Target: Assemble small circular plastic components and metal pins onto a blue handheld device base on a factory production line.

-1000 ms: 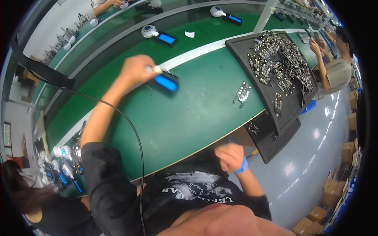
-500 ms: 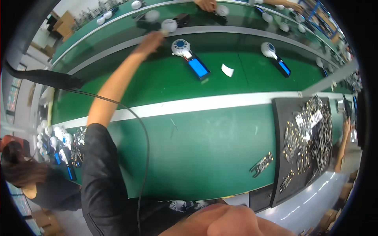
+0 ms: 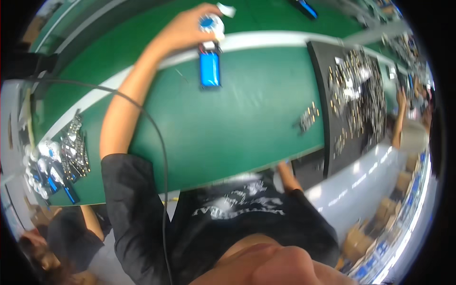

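My left hand point(image 3: 192, 28) is closed round the white round head of a small device point(image 3: 212, 24) with a blue centre. Its dark lower body, with a blue rectangular block point(image 3: 209, 69) on it, hangs over the green mat toward me. Close to the fingers is a small white slip point(image 3: 226, 10). At the table's front edge is my right hand point(image 3: 287, 175), low and blurred; its fingers cannot be made out clearly. A few dark circuit boards point(image 3: 309, 117) lie on the mat to the right.
A black tray point(image 3: 319, 76) heaped with circuit boards stands at the right. More boards point(image 3: 73, 149) and white devices point(image 3: 47, 151) are piled at the left. Another device point(image 3: 304, 8) lies on the far green belt. A cable point(image 3: 159, 135) crosses the view. Other people sit at both sides.
My left hand has come back from the far side of the belt and now holds a device above the mat's far edge. My right hand has come into view. The view has tilted nearer.
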Motion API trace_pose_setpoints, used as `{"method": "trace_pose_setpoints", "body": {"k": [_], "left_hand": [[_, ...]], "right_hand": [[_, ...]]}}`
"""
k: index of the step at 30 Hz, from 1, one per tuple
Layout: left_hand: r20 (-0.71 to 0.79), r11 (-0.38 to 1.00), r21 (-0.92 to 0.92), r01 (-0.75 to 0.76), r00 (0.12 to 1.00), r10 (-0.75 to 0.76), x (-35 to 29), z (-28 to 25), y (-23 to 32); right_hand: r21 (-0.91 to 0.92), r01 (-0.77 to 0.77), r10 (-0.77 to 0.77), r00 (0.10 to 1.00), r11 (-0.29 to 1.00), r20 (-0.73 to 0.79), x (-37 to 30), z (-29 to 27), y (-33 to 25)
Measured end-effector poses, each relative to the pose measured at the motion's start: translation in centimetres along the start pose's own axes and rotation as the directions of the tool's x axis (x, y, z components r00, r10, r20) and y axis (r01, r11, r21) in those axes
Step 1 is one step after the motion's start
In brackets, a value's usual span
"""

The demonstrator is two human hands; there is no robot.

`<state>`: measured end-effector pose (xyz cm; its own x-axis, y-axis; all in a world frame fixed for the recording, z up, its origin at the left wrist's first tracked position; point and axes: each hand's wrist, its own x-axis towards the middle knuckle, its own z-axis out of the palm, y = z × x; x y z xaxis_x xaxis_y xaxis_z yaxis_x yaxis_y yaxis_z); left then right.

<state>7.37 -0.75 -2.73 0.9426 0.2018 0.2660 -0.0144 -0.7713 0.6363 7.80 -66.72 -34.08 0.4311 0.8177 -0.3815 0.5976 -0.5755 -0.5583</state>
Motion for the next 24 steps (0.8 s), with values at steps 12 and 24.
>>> {"method": "trace_pose_setpoints", "body": {"k": [12,24], "left_hand": [[-0.181,0.862,0.198,0.467,0.882,-0.436,-7.7,5.2,2.3],[-0.181,0.936,-0.253,0.245,0.938,-0.295,-6.9,4.7,1.6]], "right_hand": [[-0.566,0.221,-0.479,0.801,0.794,-0.359,6.0,-27.0,-24.4],[0.525,0.459,-0.259,0.874,0.717,-0.411,18.7,-26.1,-28.3]]}}
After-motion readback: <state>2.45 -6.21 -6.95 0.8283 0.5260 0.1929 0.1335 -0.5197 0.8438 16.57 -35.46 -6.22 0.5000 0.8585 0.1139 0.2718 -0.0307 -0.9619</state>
